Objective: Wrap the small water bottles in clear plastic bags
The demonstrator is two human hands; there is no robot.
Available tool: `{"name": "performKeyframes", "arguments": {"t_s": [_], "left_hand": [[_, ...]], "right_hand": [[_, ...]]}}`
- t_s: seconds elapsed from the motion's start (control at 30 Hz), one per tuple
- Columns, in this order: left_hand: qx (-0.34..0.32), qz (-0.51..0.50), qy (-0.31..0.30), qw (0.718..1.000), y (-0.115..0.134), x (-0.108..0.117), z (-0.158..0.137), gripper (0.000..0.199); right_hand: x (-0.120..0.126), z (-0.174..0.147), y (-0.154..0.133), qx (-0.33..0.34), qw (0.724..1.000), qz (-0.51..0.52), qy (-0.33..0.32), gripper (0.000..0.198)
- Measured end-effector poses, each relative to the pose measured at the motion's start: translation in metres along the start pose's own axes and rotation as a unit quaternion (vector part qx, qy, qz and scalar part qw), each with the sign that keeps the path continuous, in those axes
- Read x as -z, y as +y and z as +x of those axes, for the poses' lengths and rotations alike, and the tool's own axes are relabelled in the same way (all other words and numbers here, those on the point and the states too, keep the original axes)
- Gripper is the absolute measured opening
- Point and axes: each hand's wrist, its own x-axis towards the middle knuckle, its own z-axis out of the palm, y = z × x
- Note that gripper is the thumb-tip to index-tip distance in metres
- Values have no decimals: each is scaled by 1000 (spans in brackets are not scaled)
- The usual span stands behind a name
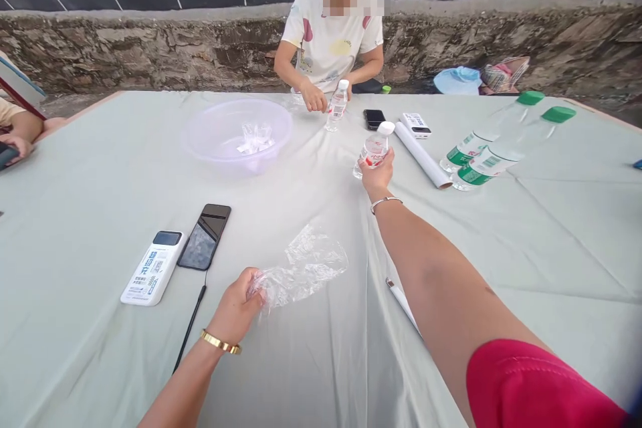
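Note:
My left hand (239,307) is closed on one end of a crumpled piece of clear plastic film (311,266), whose loose part spreads to the right over the cloth. My right hand (377,174), arm stretched forward, wraps around a small water bottle (375,147) with a white cap and a red-and-white label. The bottle stands nearly upright on the table or just above it; I cannot tell which. Left of my left hand lie a black phone (205,237) with a dark strap and a white power bank (153,269). Under my right forearm a white pen-like stick (401,301) partly shows.
Across the table (100,214) a person (334,40) handles another small bottle (338,107). A translucent basin (205,140) holds crumpled clear plastic. To the right are a white roll (422,157), two large green-capped bottles (489,160), another phone (374,120) and power bank (416,126).

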Motion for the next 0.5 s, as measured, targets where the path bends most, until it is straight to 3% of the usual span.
{"name": "performKeyframes", "arguments": {"t_s": [0.1,0.17,0.2,0.27,0.3,0.33,0.4,0.43,0.47,0.5], "left_hand": [[12,99,20,995,-2,-2,7,23],[22,166,14,986,-1,-3,8,28],[23,183,0,983,2,-3,7,29],[22,162,-56,985,13,-2,1,27],[19,119,-95,988,20,0,-3,25],[17,60,-132,989,29,4,-9,23],[19,-76,-178,981,45,16,-21,24],[19,-141,-173,975,51,24,-27,27],[19,-201,-150,968,55,31,-33,32],[20,-256,-114,960,58,37,-38,36]], "right_hand": [[7,-15,-12,-44,998,-42,9,80],[17,-54,-29,-41,998,-48,-7,71],[22,-80,-39,-9,999,-28,-44,65],[32,-140,-59,88,972,43,-216,68],[37,-169,-67,152,921,78,-351,80],[41,-195,-74,197,848,103,-481,95],[48,-235,-81,185,727,129,-649,93],[52,-249,-81,163,689,126,-695,85],[56,-260,-79,136,675,118,-716,71],[60,-269,-77,111,678,106,-719,55]]}}
